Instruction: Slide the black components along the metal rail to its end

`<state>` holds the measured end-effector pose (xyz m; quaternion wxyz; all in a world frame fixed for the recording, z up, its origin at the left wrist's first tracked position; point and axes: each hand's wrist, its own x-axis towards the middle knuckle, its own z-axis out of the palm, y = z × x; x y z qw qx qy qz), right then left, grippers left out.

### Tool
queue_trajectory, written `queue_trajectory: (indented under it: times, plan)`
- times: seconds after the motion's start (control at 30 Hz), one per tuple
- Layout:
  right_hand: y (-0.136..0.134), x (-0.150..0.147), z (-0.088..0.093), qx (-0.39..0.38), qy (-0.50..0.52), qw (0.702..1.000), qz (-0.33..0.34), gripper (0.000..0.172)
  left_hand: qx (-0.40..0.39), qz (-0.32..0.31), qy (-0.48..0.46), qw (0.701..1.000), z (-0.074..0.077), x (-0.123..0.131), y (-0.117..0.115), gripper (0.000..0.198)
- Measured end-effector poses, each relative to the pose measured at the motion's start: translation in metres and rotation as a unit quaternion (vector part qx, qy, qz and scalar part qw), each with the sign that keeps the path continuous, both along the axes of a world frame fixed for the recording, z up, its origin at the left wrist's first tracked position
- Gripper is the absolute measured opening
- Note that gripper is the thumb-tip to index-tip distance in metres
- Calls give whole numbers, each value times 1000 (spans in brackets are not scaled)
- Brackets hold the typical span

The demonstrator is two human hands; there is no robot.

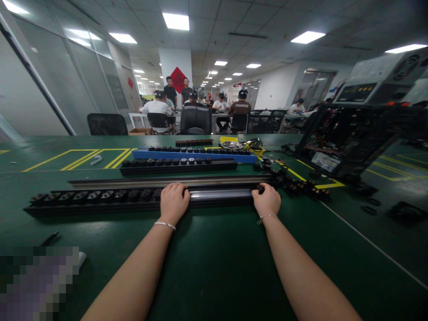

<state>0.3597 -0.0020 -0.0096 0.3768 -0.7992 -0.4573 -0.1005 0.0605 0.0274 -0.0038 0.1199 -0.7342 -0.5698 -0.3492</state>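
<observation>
A long black tray [100, 208] lies across the green table, with a row of round black parts [107, 195] filling its left part. My left hand [174, 203] rests at the right end of that row, its fingers curled over the tray; whatever they grip is hidden. Between my hands the tray's channel [220, 195] shows smooth and shiny. At the tray's right part, my right hand [267, 199] has its fingers closed around a small black part [260, 189]. Just behind lies a long narrow rail [133, 182].
Farther back are another filled black tray [180, 167], a blue tray [197, 155] and a metal dish [231, 145]. Loose black parts [301, 186] lie right, before an open computer case [347, 138]. A pen [50, 238] lies front left. Several people sit beyond the table.
</observation>
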Motion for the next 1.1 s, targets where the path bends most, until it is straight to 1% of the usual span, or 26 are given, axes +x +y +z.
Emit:
queue_trajectory:
  times: [0.43,0.67,0.83,1.0,1.1]
  plan:
    - [-2,4,6,-21,13,999,-25,41,-13,3,-5,1000,0,0,0,22]
    - [-2,14,2,-25,-2,999,-21,42,-14,-2,-4,1000,1,0,0,22]
    - [0,16,-2,-8,-21,999,-26,41,-13,-1,-3,1000,2,0,-1,21]
    - [1,22,-5,-10,-18,1000,9,40,-8,0,0,1000,0,0,0,21]
    - [1,27,-8,6,-1,1000,17,40,-5,0,2,1000,-1,0,0,21]
